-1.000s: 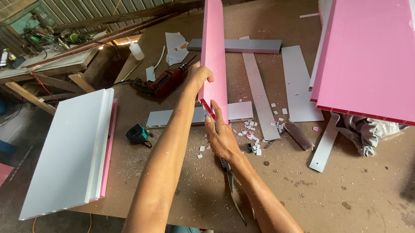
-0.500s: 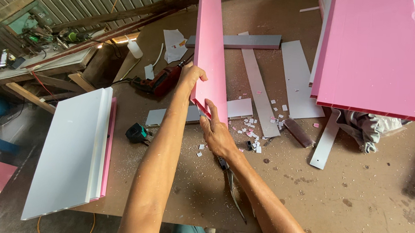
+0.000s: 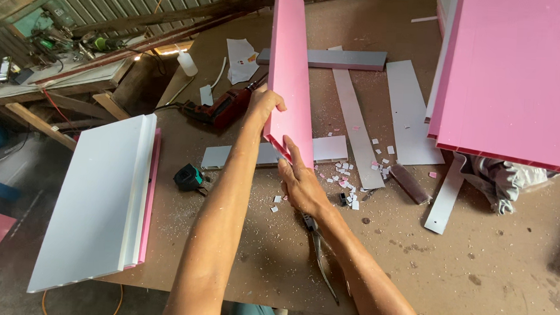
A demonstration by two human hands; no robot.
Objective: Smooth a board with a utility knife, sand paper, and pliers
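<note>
pink panel (image 3: pixel 291 70) upright on edge | L hand (image 3: pixel 263 106) + R hand (image 3: pixel 299 180) fingers wrapped on lower end | looks light, stiff, slick; best gripped by edges w/ both hands, above bench (image 3: pixel 476 273)

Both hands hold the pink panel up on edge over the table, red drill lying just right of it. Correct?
Not quite. In the head view both hands, left hand and right hand, do hold the pink panel up on edge over the table, but the red drill lies to the left of it, not the right.
</note>
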